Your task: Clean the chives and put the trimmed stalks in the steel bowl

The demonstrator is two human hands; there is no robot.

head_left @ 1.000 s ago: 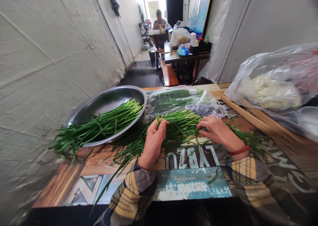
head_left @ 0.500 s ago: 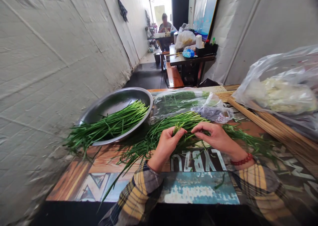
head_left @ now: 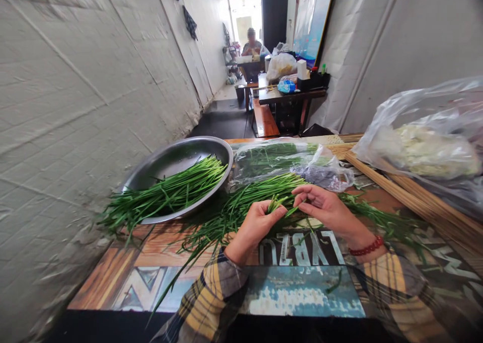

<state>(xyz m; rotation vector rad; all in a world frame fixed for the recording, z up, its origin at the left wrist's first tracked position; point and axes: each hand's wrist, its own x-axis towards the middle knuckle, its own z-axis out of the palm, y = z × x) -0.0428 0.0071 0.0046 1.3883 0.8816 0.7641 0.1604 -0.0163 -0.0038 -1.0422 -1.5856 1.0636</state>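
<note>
My left hand is closed around a small bunch of garlic chives, whose pale cut ends poke up past the thumb. Just to its right, my right hand, with a red bead bracelet at the wrist, pinches a thin green chive strand between thumb and fingers. Beneath and behind both hands lies a loose pile of chives on the table. A wide metal basin at the left carries a thick bundle of chives, with leaf tips hanging over its rim.
Behind the pile lies a clear plastic bag of greens. At right are long wooden sticks and a bag with pale contents. Leaf scraps litter the patterned table. Another person sits far back, beyond a second table.
My right hand has drawn in against the left hand's bunch, with a strand now between them. The whole view has shifted slightly, so the scene sits a little lower.
</note>
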